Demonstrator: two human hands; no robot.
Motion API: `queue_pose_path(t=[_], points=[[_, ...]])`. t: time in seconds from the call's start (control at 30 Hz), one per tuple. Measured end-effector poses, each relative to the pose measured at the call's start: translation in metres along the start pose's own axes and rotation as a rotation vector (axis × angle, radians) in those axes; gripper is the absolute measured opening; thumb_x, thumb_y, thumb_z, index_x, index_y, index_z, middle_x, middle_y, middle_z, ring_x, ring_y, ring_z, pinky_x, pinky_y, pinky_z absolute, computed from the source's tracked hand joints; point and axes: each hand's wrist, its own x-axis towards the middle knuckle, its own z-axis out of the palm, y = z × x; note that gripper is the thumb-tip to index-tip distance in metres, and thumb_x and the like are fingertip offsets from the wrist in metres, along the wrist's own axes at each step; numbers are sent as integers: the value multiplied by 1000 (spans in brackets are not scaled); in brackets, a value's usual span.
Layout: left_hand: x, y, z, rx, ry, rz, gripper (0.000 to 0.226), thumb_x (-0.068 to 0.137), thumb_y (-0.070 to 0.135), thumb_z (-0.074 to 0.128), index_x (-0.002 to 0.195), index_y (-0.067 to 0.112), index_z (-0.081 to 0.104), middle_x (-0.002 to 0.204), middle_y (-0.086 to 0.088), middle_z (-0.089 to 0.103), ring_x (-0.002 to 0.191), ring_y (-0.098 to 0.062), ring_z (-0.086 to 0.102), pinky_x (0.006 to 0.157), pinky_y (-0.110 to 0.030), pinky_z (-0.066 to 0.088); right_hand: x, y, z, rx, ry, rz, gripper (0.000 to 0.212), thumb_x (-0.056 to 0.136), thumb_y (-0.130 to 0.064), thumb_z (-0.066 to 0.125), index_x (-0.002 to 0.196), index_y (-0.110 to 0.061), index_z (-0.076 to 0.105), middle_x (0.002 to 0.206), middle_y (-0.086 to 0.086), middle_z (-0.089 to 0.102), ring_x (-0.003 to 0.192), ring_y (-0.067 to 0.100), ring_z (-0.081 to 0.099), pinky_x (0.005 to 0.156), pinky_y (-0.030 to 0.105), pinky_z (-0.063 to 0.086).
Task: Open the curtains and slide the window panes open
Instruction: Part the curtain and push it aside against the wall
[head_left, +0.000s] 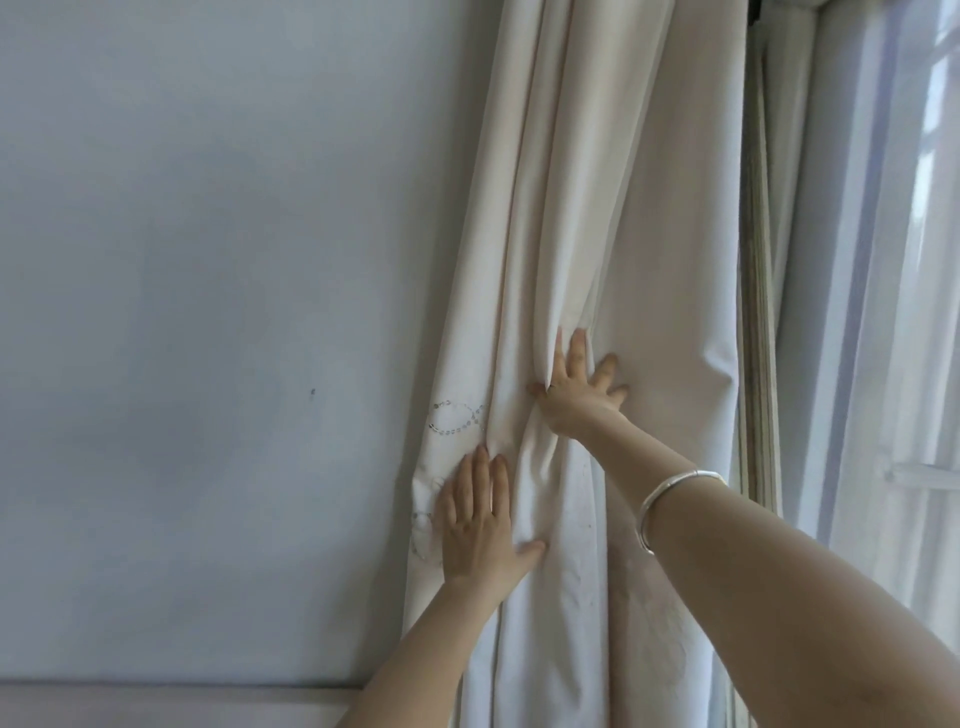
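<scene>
**Cream curtain bunched at the wall, window still to come**

The person presses 2 flat hands on the gathered cream curtain (587, 249), which hangs at 12 o'clock against the pale wall (208, 260). The left hand (480, 525), at 6 o'clock, lies open with fingers spread on the folds; the right hand (576, 389), just above, is also open, its fingertips tucked into a pleat, a silver bangle (670, 499) on that wrist. Neither hand is clenched on the cloth. At 3 o'clock a sheer curtain (852, 312) covers the window (935, 156), so the panes look unopened.

The likely risk: with no real grip, the heavy folds could slide back across once released. Snagging the sequin embroidery (460, 415) is another.

No containers are in view.
</scene>
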Motion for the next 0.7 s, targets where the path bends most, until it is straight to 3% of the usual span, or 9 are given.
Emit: queue_pose_path(t=[0.07, 0.2, 0.37, 0.7], points=[[-2, -1, -6, -28, 8, -18, 97, 77, 53, 53, 144, 9, -3, 155, -13, -9, 142, -29, -12, 115, -44, -4, -11, -3, -5, -2, -7, -23, 68, 96, -47, 22, 139, -31, -29, 153, -6, -27, 141, 40, -14, 109, 60, 9], [-17, -1, -23, -59, 60, -21, 97, 78, 53, 52, 144, 11, -4, 154, -14, -11, 142, -28, -14, 115, -40, -6, -39, -8, -15, -11, 15, -71, 72, 94, -51, 24, 141, -28, -25, 155, -3, -21, 142, 38, -8, 110, 57, 15], [-48, -4, -46, -71, 68, 3, 98, 78, 55, 51, 144, 13, -9, 154, -13, -13, 142, -27, -15, 115, -39, -6, -84, -14, -33, 32, -10, -94, 78, 92, -54, 29, 143, -24, -22, 157, 2, -16, 143, 36, -4, 111, 55, 12], [-169, 7, -128, -147, 36, 133, 96, 82, 55, 47, 143, 10, -12, 154, -14, -16, 142, -30, -14, 116, -38, -3, -242, -14, -72, 59, 12, 13, 83, 89, -59, 36, 145, -24, -14, 158, 2, -5, 143, 37, 3, 112, 53, 15]])
